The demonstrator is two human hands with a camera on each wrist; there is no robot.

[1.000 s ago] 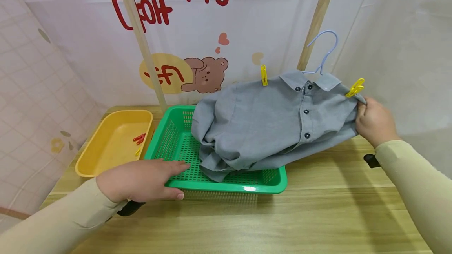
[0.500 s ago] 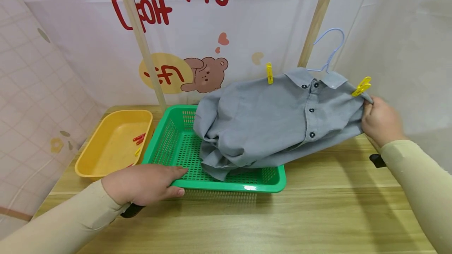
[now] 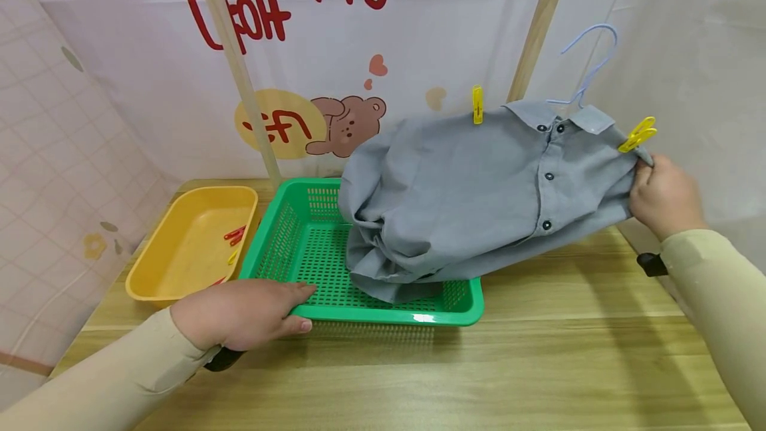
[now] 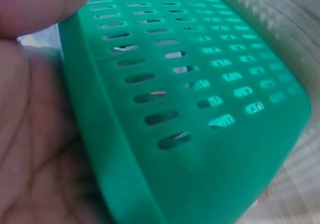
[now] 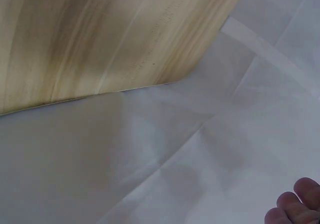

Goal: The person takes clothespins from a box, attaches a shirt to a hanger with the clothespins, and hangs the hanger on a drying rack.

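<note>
Right grip (image 3: 667,197) clenches the gray shirt (image 3: 461,181) beside a yellow clip (image 3: 638,136), and left grip (image 3: 239,314) pinches the green basket (image 3: 383,315) by its rim.

gray shirt (image 3: 467,191) and right grip (image 3: 667,195) farther right than before; slightly higher too

Looks like home laundry nook: wood-grain counter (image 3: 383,384) under L grip (image 3: 239,312), green basket (image 3: 383,315) at it, hangered shirt (image 3: 473,171) at R grip (image 3: 667,197), wood rack (image 3: 542,22) & bear-print wall (image 3: 443,32) beyond both.
</note>
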